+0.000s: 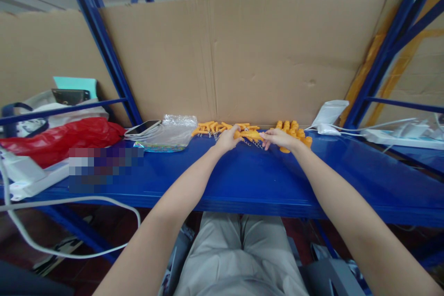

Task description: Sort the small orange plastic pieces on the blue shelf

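Observation:
Both hands meet over the far part of the blue shelf. My left hand point(229, 139) is closed on one end of an orange plastic piece point(252, 134), whose exact kind I cannot make out. The fingers of my right hand point(277, 138) pinch its other end. Metal spirals point(256, 144) like corkscrew worms show just below it; whether they belong to it is unclear. Behind and left of my left hand lies a row of orange-handled corkscrews point(206, 127). Beyond my right hand stand several orange rounded plastic parts point(289, 127), partly hidden by the wrist.
A clear plastic bag point(173, 134) and a phone point(147, 127) lie left on the blue shelf point(239, 180). Further left are a red bag point(69, 138) and a power strip point(41, 180). White cables and a white packet point(328, 115) sit right. Cardboard point(260, 55) walls the back.

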The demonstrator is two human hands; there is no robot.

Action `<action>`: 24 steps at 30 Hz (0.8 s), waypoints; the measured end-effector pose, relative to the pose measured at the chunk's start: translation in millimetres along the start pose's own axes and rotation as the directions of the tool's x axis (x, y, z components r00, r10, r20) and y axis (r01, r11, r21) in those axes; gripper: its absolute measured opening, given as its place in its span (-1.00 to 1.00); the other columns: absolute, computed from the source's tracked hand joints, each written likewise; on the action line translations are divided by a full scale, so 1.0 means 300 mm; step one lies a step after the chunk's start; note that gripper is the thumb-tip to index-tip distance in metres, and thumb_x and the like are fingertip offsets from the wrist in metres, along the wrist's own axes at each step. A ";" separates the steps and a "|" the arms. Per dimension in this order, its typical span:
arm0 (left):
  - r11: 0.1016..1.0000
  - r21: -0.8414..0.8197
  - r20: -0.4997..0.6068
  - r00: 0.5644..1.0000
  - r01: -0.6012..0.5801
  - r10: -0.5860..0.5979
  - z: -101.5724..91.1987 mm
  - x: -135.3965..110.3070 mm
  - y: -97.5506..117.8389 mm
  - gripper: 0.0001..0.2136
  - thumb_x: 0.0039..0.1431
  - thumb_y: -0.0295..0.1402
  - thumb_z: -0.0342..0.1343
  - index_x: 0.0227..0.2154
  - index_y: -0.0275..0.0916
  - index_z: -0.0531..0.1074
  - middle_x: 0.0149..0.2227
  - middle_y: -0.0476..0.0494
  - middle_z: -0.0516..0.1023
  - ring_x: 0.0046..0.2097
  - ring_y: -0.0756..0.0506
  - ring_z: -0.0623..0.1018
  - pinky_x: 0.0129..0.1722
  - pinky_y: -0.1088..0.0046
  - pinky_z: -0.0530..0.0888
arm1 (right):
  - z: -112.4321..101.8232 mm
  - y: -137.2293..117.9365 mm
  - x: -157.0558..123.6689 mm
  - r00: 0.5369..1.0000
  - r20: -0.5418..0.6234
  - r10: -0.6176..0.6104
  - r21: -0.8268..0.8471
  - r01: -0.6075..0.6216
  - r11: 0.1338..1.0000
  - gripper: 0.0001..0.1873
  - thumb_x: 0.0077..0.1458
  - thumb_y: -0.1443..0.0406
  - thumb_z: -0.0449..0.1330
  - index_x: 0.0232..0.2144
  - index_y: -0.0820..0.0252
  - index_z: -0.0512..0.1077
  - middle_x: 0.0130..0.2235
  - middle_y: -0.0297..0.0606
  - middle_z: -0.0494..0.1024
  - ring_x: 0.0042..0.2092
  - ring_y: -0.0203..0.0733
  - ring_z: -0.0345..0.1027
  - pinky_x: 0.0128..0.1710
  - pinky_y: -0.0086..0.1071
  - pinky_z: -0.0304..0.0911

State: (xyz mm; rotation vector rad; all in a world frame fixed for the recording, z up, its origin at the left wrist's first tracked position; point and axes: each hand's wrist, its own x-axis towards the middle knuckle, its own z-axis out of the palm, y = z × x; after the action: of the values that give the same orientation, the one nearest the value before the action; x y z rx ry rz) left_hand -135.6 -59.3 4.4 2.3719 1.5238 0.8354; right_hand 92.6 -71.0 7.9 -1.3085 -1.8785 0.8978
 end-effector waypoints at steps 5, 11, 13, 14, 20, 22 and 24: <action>1.000 -0.001 -0.010 1.000 -0.020 0.020 0.004 0.004 -0.009 -0.68 0.19 -0.37 0.18 -0.01 -0.19 0.33 -0.38 -0.04 0.56 -0.35 -0.07 0.60 -0.21 0.44 0.50 | 0.001 -0.002 0.002 1.000 0.014 0.004 -0.022 -0.004 1.000 -0.46 0.12 -0.13 0.19 -0.58 0.18 0.40 -0.50 -0.10 0.58 -0.49 -0.16 0.49 -0.30 -0.25 0.44; 0.998 0.026 -0.041 0.998 -0.053 0.054 0.009 0.008 -0.014 -0.71 0.19 -0.39 0.16 -0.02 -0.19 0.34 -0.35 -0.06 0.58 -0.30 -0.10 0.62 -0.14 0.39 0.51 | 0.001 -0.013 0.003 1.000 0.015 0.022 -0.001 -0.022 1.000 -0.45 0.11 -0.14 0.20 -0.60 0.18 0.37 -0.54 -0.12 0.55 -0.53 -0.17 0.46 -0.40 -0.29 0.41; 0.998 0.036 -0.041 0.997 -0.056 0.058 0.008 0.008 -0.014 -0.71 0.20 -0.39 0.15 -0.02 -0.19 0.34 -0.36 -0.06 0.58 -0.30 -0.10 0.62 -0.14 0.38 0.51 | 0.002 -0.015 0.002 1.000 0.016 0.020 0.014 -0.021 1.000 -0.43 0.08 -0.17 0.21 -0.61 0.18 0.38 -0.57 -0.13 0.54 -0.55 -0.17 0.44 -0.44 -0.29 0.40; 0.998 0.042 -0.041 0.997 -0.057 0.059 0.008 0.008 -0.014 -0.72 0.20 -0.38 0.15 -0.02 -0.19 0.34 -0.36 -0.06 0.58 -0.30 -0.11 0.62 -0.14 0.38 0.51 | 0.003 -0.016 0.002 1.000 0.013 0.020 0.026 -0.020 0.999 -0.43 0.06 -0.17 0.22 -0.61 0.18 0.38 -0.57 -0.13 0.53 -0.56 -0.17 0.44 -0.45 -0.29 0.40; 0.995 0.065 -0.051 0.996 -0.074 0.078 0.009 0.010 -0.022 -0.70 0.21 -0.38 0.15 -0.01 -0.21 0.32 -0.32 -0.10 0.60 -0.23 -0.14 0.62 -0.13 0.37 0.50 | 0.013 -0.015 0.001 1.000 -0.015 0.023 0.081 -0.022 0.996 -0.52 0.12 -0.05 0.25 -0.60 0.18 0.37 -0.59 -0.19 0.51 -0.57 -0.20 0.41 -0.44 -0.30 0.38; 0.991 0.107 -0.072 0.993 -0.081 0.089 0.012 0.012 -0.023 -0.69 0.21 -0.38 0.14 0.01 -0.21 0.31 -0.26 -0.14 0.61 -0.15 -0.16 0.62 -0.08 0.34 0.49 | 0.015 -0.016 0.003 0.999 -0.052 -0.005 0.084 0.010 0.996 -0.59 0.15 0.02 0.25 -0.57 0.17 0.37 -0.57 -0.23 0.51 -0.56 -0.22 0.40 -0.43 -0.33 0.38; 0.986 0.142 -0.084 0.991 -0.088 0.100 0.016 0.012 -0.023 -0.64 0.22 -0.37 0.12 0.07 -0.21 0.27 -0.16 -0.19 0.61 -0.08 -0.19 0.60 -0.04 0.31 0.48 | 0.015 -0.015 0.010 0.993 -0.107 -0.056 0.070 0.064 0.995 -0.65 0.16 0.09 0.26 -0.53 0.16 0.36 -0.56 -0.28 0.49 -0.56 -0.25 0.39 -0.43 -0.36 0.37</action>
State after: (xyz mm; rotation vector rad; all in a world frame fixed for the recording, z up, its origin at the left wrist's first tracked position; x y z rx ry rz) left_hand -137.0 -52.4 -1.4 2.5552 1.5618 0.8973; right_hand 85.8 -70.1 9.6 -1.2250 -1.7777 0.8431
